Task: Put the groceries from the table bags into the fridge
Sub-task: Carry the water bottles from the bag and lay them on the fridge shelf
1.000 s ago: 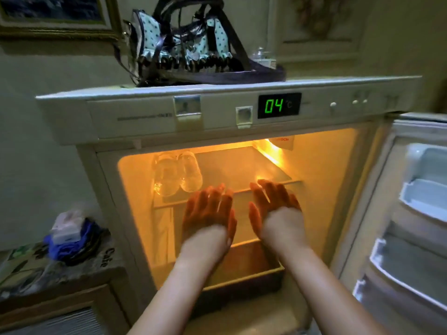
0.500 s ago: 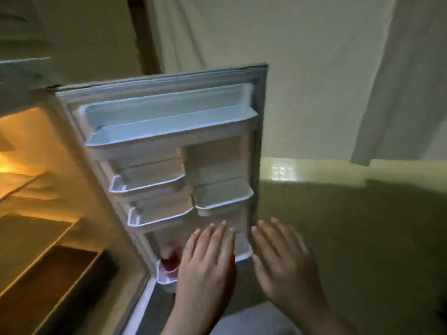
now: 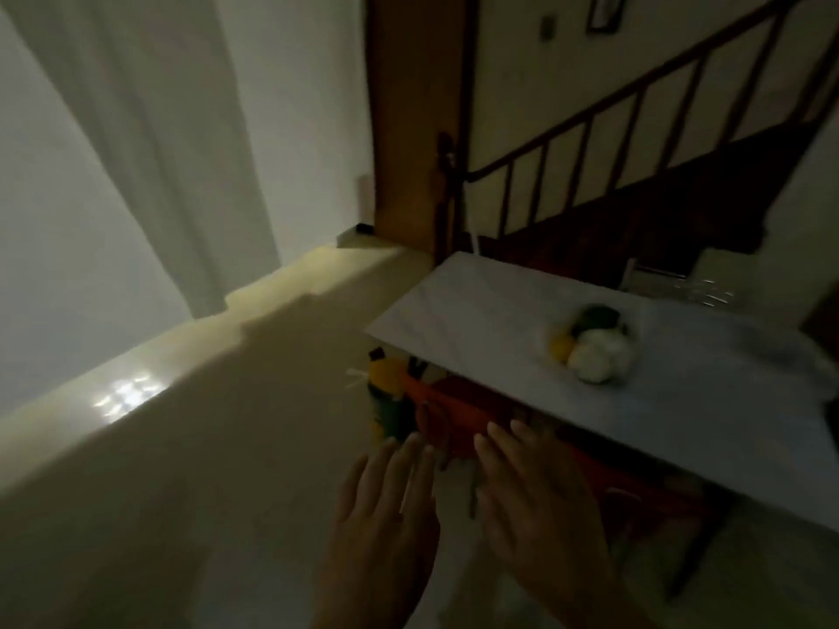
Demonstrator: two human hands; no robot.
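Holding nothing, left hand [image 3: 386,506] and right hand [image 3: 540,497] both flat with fingers straight, each grip released. Turned away from the open fridge, now out of view, toward the tabletop [image 3: 476,311]. Bag of groceries [image 3: 594,351] resting on it, well apart from both hands. Likely next: fetching that bag.

grocery bag [image 3: 594,349] | clear, white, yellow, green produce | on table [image 3: 463,311]
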